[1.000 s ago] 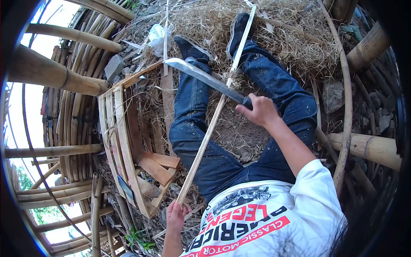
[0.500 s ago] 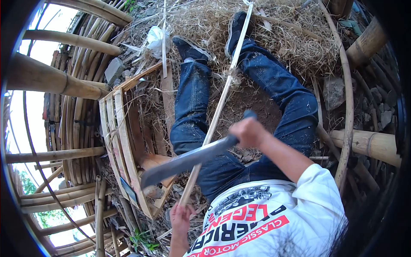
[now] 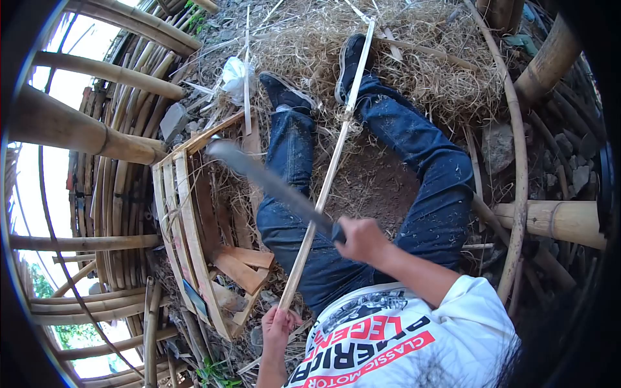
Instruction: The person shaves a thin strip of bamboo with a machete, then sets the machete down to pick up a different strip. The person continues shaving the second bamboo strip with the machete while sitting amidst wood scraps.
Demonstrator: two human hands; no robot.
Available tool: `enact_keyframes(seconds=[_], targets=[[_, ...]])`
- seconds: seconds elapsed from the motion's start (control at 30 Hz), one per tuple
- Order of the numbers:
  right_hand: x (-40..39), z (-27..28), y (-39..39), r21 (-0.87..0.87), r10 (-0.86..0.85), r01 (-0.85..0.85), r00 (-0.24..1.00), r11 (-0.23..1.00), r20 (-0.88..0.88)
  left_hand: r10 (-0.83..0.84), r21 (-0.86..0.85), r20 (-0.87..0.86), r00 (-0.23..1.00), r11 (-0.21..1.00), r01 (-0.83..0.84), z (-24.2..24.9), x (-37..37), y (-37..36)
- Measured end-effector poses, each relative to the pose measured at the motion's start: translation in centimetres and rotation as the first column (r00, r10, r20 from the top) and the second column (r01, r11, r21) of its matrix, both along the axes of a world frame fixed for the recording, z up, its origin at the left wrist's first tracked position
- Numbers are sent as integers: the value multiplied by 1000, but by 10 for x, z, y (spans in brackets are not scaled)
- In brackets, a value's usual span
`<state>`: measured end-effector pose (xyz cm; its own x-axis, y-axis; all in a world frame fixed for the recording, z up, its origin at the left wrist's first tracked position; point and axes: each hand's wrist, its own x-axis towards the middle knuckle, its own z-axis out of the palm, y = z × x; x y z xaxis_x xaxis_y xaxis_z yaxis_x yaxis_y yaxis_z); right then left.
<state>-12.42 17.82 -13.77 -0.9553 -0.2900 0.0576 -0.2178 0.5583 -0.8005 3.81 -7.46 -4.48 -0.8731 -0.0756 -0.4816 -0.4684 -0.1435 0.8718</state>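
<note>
In the head view the person sits on bare dirt with both legs stretched toward twelve o'clock, a long bamboo strip (image 3: 326,174) running between the jeans-clad legs from the near end at six o'clock up past the shoes to about one o'clock. The left hand (image 3: 277,326) is closed around the strip's near end at roughly seven o'clock, fingers wrapped tight. The right hand (image 3: 359,238) is fisted on the dark handle of a machete (image 3: 268,182), whose blurred blade lies across the strip and points toward ten o'clock. Just left of the blade's tip stands a wooden slat crate (image 3: 187,220) holding short offcuts. Dry shavings (image 3: 414,58) heap around the feet at twelve o'clock, and thick bamboo poles (image 3: 77,129) frame the left edge at nine o'clock
</note>
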Motion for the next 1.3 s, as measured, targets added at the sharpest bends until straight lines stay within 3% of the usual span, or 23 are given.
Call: enact_keyframes(seconds=[0.03, 0.1, 0.2, 0.3, 0.37, 0.4, 0.43, 0.5, 0.57, 0.7, 0.87, 0.93, 0.97, 1.03, 1.1, 1.17, 1.23, 1.3], targets=[[0, 3, -5, -10, 1, -1, 1000, 1000, 3, 7, 0, -8, 1000, 1000, -7, 0, 1, -1], [1, 7, -10, 38, 240, -237, 957, 971, -164, 20, -6, -36, 999, 1000, -20, 2, 3, 0], [-43, -5, 12, 207, 359, -298, 839, 932, -408, 43, -51, -37, 998, 998, -45, 15, 8, 2], [-98, -43, 58, 180, 124, -53, 903, 982, -411, 178, -5, -71, 982, 984, -178, 25, 15, -7], [-119, -48, 83, 350, -230, 274, 959, 896, -163, 63, -7, -163, 985, 998, -65, 24, 23, -29], [-128, -54, 90, 300, -372, 369, 927, 880, -51, 184, -211, -15, 983, 960, -183, 34, 14, -4], [-126, -51, 87, 299, -366, 365, 929, 882, -53, 190, -211, -18, 982, 959, -189, 31, 15, 1], [-120, -43, 83, 284, -441, 417, 897, 863, 22, 7, -67, -35, 999, 998, -9, 20, 3, 2], [-106, -30, 67, 216, -477, 452, 875, 866, 79, -38, -44, -26, 999, 998, 37, 17, -4, 4], [-64, -46, 31, 24, -413, 413, 906, 910, 96, -58, -49, -72, 996, 997, 55, 14, -5, 1], [1, -8, -9, -134, -199, 208, 977, 969, 80, -60, -161, -64, 996, 986, 49, 8, -6, 1], [13, 0, -13, -170, 40, -48, 998, 984, -52, -56, -140, -64, 996, 989, 46, 5, -8, 4], [11, -1, -13, -169, 41, -49, 998, 984, -53, -53, -121, -67, 996, 992, 44, 5, -9, 5], [0, -2, -9, -94, 252, -280, 940, 955, -232, -53, -141, -68, 996, 989, 43, 5, -11, 8], [-22, -2, 6, -22, 302, -319, 913, 947, -274, -51, -161, -75, 996, 986, 38, 6, -11, 11], [-49, 1, 26, 253, 422, -354, 851, 901, -313, -47, -252, -91, 995, 967, 22, 13, -9, 15], [-77, -22, 48, 232, 348, -283, 881, 931, -320, -2, -250, -82, 997, 968, -19, 25, -3, 12], [-99, -47, 72, 193, 48, -6, 975, 981, -218, 40, -240, -80, 996, 969, -58, 27, 2, 3]])
